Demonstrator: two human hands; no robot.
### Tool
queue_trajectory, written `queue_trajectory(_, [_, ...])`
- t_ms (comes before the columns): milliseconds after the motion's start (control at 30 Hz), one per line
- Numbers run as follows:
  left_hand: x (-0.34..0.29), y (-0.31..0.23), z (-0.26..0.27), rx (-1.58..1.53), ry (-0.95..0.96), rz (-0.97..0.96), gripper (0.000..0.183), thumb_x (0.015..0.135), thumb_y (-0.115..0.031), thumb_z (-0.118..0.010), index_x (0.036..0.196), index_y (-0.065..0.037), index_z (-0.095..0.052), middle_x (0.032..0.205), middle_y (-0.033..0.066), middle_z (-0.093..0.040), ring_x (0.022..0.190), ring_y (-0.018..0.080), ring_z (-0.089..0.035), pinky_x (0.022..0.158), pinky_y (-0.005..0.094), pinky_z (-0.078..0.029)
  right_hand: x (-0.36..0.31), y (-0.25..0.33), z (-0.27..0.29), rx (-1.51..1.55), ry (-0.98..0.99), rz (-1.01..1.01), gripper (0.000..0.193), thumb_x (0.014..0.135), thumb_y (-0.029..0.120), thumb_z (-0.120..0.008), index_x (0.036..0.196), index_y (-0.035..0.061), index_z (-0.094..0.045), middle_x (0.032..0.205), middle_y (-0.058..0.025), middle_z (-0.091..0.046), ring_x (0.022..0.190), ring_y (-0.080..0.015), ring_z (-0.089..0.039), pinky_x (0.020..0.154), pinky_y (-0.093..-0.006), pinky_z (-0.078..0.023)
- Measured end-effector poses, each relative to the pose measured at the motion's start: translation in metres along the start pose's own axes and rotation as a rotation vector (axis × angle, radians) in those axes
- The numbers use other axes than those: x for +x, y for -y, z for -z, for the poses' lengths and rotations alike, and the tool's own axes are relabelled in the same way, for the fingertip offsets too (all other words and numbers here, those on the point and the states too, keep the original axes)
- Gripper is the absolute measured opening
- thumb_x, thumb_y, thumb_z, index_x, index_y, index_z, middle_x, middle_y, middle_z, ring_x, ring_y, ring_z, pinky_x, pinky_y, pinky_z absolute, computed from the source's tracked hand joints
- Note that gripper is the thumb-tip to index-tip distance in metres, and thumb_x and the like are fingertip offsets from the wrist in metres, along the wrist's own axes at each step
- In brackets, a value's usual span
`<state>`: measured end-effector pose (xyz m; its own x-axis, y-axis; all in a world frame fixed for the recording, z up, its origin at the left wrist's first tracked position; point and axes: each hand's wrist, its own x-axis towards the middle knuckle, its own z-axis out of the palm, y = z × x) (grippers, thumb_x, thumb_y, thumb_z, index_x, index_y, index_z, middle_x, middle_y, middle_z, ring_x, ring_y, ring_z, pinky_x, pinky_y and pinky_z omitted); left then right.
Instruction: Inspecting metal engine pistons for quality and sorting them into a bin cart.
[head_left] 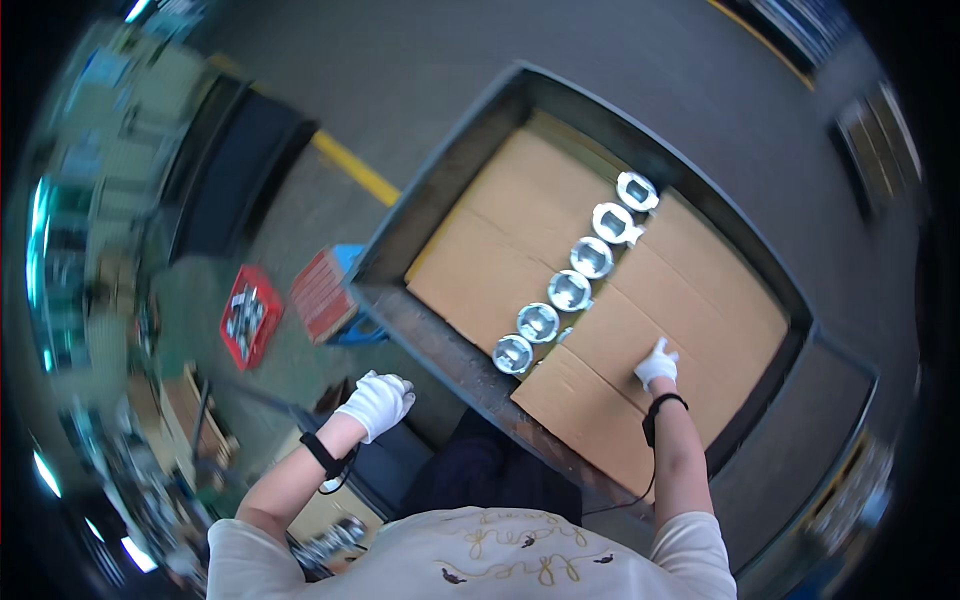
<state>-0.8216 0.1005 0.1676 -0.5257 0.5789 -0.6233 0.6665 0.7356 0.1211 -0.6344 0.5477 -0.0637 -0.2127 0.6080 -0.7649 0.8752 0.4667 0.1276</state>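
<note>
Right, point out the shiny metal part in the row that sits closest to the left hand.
It is the metal part at the near end of the row, at the cardboard's front edge. The five others run diagonally away from the left hand.

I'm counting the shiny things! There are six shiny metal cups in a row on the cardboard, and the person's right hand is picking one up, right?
Not quite. The head view shows six metal cups in a row, but the right hand presses on the cardboard, apart from them.

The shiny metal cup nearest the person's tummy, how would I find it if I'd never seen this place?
Find the big dark metal bin lined with brown cardboard. A slanting row of six shiny round metal parts runs along the cardboard seam. Yours is the end one by the bin's near edge, closest to the person, left of the gloved right hand pressing the cardboard.
</note>
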Motion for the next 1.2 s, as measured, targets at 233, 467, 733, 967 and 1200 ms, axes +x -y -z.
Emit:
queue_trajectory(233, [-0.174, -0.057, -0.072, -0.542, -0.446, 0.427, 0.027, 0.087, -0.026, -0.056, 0.097, -0.005, -0.068, 0.098, 0.0154, -0.067, 0.089, 0.0339, -0.063, 0.081, 0.0417, -0.051, -0.009, 0.0, -0.054, -0.211, -0.144, 0.46, 0.063, 0.081, 0.007, -0.053, 0.14, 0.0067, -0.032, 0.143, -0.0185, -0.036, 0.124, -0.0321, -0.047, 0.1, -0.0403, -0.042])
queue_trajectory(467, [-0.303, -0.099, -0.178, -0.813, -0.758, 1.308, 0.033, 0.091, -0.034, -0.052, 0.104, -0.007, -0.067, 0.102, 0.0164, -0.066, 0.094, 0.0332, -0.062, 0.085, 0.0409, -0.049, -0.162, 0.063, -0.149, -0.111, -0.503, 0.964, 0.059, 0.08, 0.002, -0.045, 0.138, 0.0022, -0.037, 0.142, -0.0182, -0.039, 0.127, -0.034, -0.043, 0.105, -0.0377, -0.037])
queue_trajectory(733, [-0.424, -0.241, -0.311, -1.187, -0.542, 1.89, 0.035, 0.089, -0.038, -0.051, 0.105, -0.011, -0.066, 0.103, 0.0173, -0.065, 0.095, 0.0358, -0.062, 0.084, 0.0435, -0.049, -0.261, 0.135, -0.149, -0.948, -0.326, 1.673, 0.068, 0.074, -0.003, -0.043, 0.142, 0.0003, -0.031, 0.146, -0.018, -0.034, 0.136, -0.0342, -0.031, 0.109, -0.0356, -0.032])
queue_trajectory(967, [-0.5, -0.347, -0.375, -1.342, -0.312, 2.003, 0.033, 0.089, -0.036, -0.05, 0.102, -0.01, -0.067, 0.101, 0.0166, -0.065, 0.094, 0.0347, -0.063, 0.084, 0.0443, -0.049, -0.321, 0.224, -0.187, -1.004, -0.424, 1.941, 0.064, 0.078, -0.001, -0.044, 0.141, 0.0105, -0.037, 0.143, -0.0132, -0.04, 0.124, -0.0295, -0.048, 0.095, -0.0339, -0.047])
queue_trajectory(1200, [-0.49, -0.299, -0.469, -1.489, -0.501, 2.07, 0.029, 0.088, -0.031, -0.051, 0.098, -0.009, -0.067, 0.094, 0.0186, -0.066, 0.091, 0.0342, -0.063, 0.083, 0.0435, -0.05, -0.464, 0.241, -0.327, -0.826, -0.113, 2.322, 0.06, 0.074, -0.003, -0.047, 0.132, 0.0117, -0.047, 0.133, -0.0165, -0.05, 0.111, -0.0351, -0.057, 0.09, -0.04, -0.05])
